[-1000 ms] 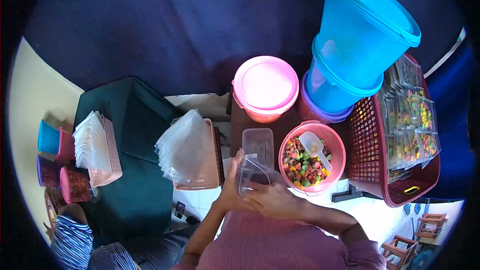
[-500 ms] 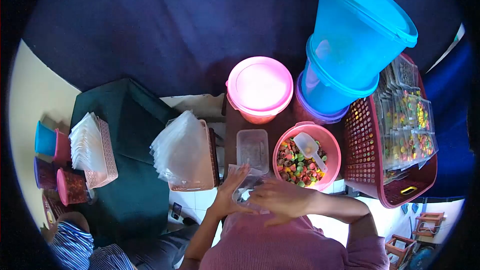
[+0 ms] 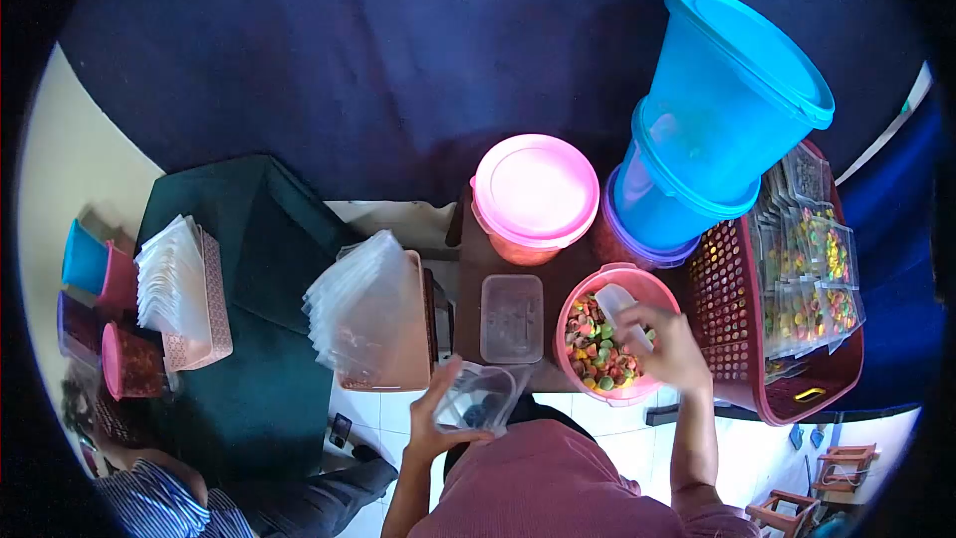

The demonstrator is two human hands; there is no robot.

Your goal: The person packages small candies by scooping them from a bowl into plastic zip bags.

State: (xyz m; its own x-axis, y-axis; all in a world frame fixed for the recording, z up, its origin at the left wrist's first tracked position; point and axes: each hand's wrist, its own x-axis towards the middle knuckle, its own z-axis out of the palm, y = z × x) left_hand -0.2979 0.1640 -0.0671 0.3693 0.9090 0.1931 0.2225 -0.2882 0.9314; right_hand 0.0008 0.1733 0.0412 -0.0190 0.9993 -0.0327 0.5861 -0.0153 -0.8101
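My left hand holds a clear plastic bag by its side, its mouth spread wide, low in front of my body. Over the pink bowl, my right hand has its fingers closed round the handle of a white scoop. Colourful round candies fill the bowl beneath the scoop. Between the bag and the pink-lidded tub lies a clear rectangular container on the dark table.
Blue tubs stand stacked behind the bowl. A red basket at the right holds filled packets. Left of the table, empty bags lie on a basket. Another person's striped sleeve shows at the lower left.
My right hand has left the bag, moved right to the bowl and taken hold of the scoop. My left hand has shifted slightly down and left with the bag, now wide open.
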